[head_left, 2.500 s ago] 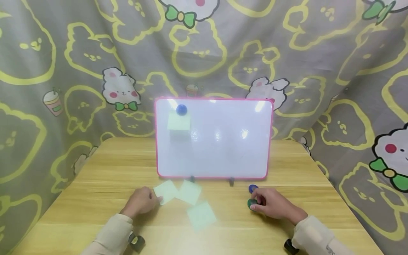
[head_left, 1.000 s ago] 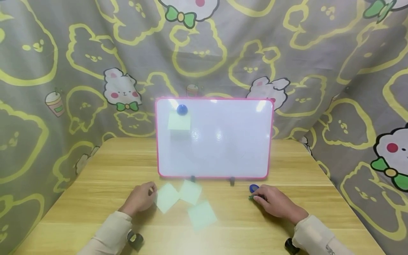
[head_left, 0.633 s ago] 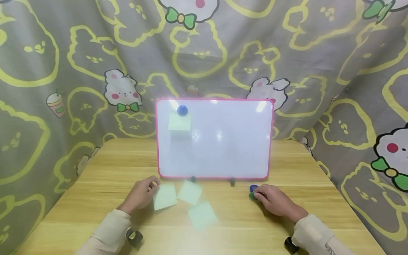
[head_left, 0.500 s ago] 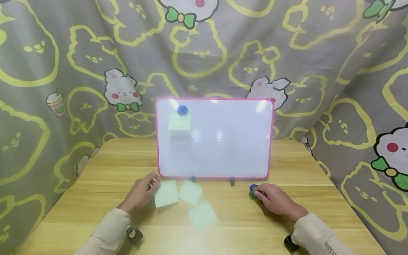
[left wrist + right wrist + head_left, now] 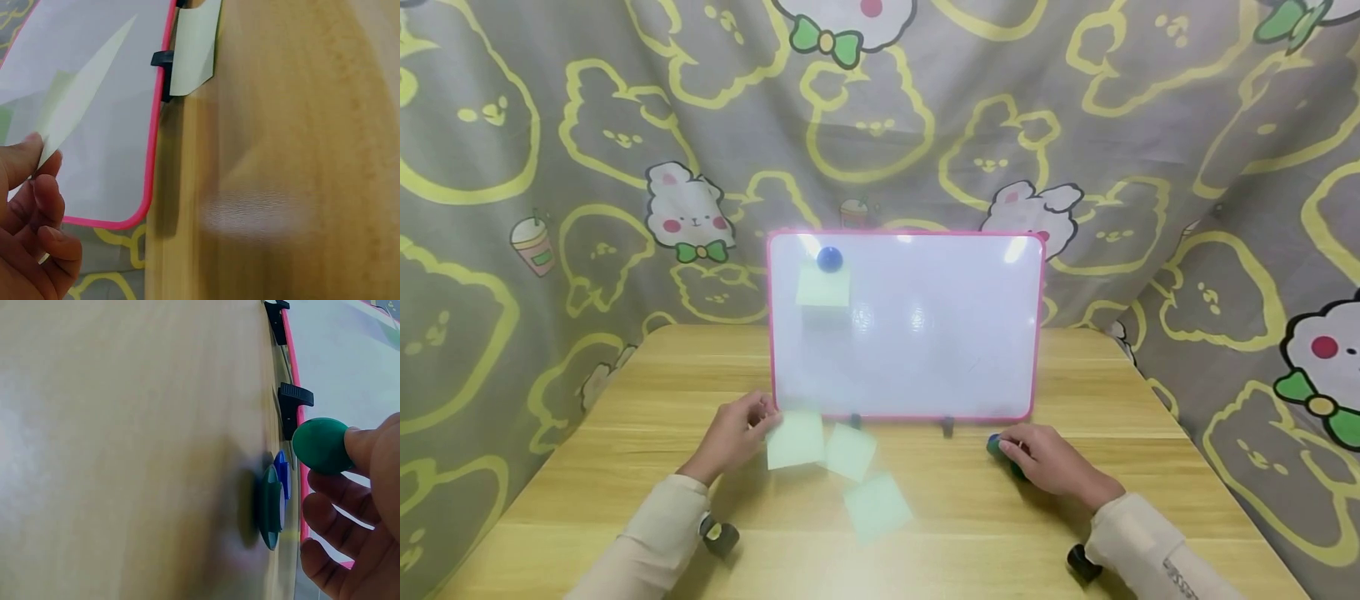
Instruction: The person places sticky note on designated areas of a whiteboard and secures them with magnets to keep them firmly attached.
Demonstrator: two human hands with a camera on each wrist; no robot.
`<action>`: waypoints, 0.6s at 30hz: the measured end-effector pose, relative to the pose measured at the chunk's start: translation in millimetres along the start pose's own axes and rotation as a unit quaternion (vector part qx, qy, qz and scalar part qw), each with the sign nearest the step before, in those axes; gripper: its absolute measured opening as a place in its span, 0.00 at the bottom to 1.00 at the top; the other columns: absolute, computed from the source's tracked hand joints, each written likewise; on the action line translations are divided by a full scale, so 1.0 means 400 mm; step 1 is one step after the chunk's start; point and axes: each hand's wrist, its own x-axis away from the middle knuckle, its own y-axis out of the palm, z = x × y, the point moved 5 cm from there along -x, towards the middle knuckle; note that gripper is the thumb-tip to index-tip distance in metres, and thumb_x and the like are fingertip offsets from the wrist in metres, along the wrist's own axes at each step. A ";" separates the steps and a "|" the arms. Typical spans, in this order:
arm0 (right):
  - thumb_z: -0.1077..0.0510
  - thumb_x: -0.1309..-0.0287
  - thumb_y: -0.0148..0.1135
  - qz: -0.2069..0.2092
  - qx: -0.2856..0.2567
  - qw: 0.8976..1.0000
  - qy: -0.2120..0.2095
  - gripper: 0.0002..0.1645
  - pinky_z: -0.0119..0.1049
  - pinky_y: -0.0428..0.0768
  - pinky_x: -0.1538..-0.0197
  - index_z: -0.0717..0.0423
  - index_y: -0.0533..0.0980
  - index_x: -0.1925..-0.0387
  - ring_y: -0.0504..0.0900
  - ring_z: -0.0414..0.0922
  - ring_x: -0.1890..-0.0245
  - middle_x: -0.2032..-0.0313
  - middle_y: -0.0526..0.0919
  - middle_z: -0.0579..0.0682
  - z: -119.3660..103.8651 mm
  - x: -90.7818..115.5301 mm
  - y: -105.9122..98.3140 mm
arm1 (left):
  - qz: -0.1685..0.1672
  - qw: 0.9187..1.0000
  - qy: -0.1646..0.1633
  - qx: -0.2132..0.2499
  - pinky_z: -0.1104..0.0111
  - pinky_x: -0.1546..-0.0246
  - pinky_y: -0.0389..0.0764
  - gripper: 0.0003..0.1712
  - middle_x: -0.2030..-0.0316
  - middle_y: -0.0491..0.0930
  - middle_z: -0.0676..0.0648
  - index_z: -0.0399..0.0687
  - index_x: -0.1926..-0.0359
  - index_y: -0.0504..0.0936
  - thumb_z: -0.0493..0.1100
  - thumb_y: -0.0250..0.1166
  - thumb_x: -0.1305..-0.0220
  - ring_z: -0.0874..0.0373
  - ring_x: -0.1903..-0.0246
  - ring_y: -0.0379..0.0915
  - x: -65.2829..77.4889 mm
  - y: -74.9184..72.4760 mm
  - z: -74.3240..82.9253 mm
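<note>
My left hand [image 5: 730, 437] pinches a pale green sticky note [image 5: 94, 81] between thumb and fingers, lifted just in front of the whiteboard's lower left corner. My right hand [image 5: 1056, 465] holds a round green magnet [image 5: 320, 445] between thumb and forefinger, its other fingers loosely bent. Under that hand, a second green magnet [image 5: 270, 509] and a blue magnet [image 5: 283, 470] lie on the table. On the upper left of the pink-framed whiteboard [image 5: 940, 358], another blue magnet [image 5: 830, 259] holds up a note [image 5: 823, 289].
Two loose sticky notes lie on the wooden table [image 5: 805, 558], one near the board's foot [image 5: 850, 452] and one closer to me [image 5: 877, 507]. Black clip feet [image 5: 294, 403] support the board's bottom edge. A patterned curtain [image 5: 880, 150] hangs behind.
My left hand has taken hold of the leftmost note and raised it toward the board. My right hand has picked up a green magnet and lifted slightly.
</note>
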 end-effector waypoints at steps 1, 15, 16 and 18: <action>0.59 0.32 0.56 0.003 0.001 1.000 -0.002 0.08 0.32 0.73 0.68 0.52 0.80 0.64 0.71 0.35 0.72 0.72 0.76 0.40 -0.001 -0.001 -0.001 | 0.004 1.000 0.003 -0.001 0.71 0.80 0.69 0.06 0.79 0.71 0.53 0.46 0.69 0.75 0.36 0.64 0.36 0.60 0.78 0.66 -0.003 -0.002 0.000; 0.57 0.30 0.53 -0.010 -0.009 1.000 0.004 0.11 0.31 0.70 0.73 0.53 0.79 0.67 0.68 0.35 0.77 0.78 0.72 0.40 -0.005 -0.025 -0.032 | 0.059 0.998 0.015 -0.004 0.69 0.73 0.74 0.03 0.74 0.80 0.52 0.44 0.66 0.80 0.39 0.66 0.37 0.59 0.73 0.74 -0.040 -0.028 0.019; 0.56 0.30 0.53 -0.009 -0.011 1.000 0.006 0.12 0.31 0.70 0.74 0.53 0.78 0.68 0.67 0.35 0.78 0.79 0.71 0.40 -0.006 -0.028 -0.035 | 0.059 0.998 0.015 -0.001 0.68 0.72 0.76 0.03 0.73 0.81 0.51 0.44 0.65 0.80 0.39 0.65 0.37 0.58 0.72 0.76 -0.044 -0.028 0.021; 0.56 0.30 0.53 -0.005 -0.014 1.000 0.008 0.12 0.31 0.70 0.75 0.53 0.77 0.70 0.67 0.35 0.79 0.80 0.70 0.39 -0.008 -0.034 -0.043 | 0.057 0.998 0.017 0.009 0.66 0.70 0.77 0.03 0.69 0.83 0.47 0.43 0.64 0.80 0.38 0.64 0.36 0.56 0.70 0.79 -0.052 -0.029 0.028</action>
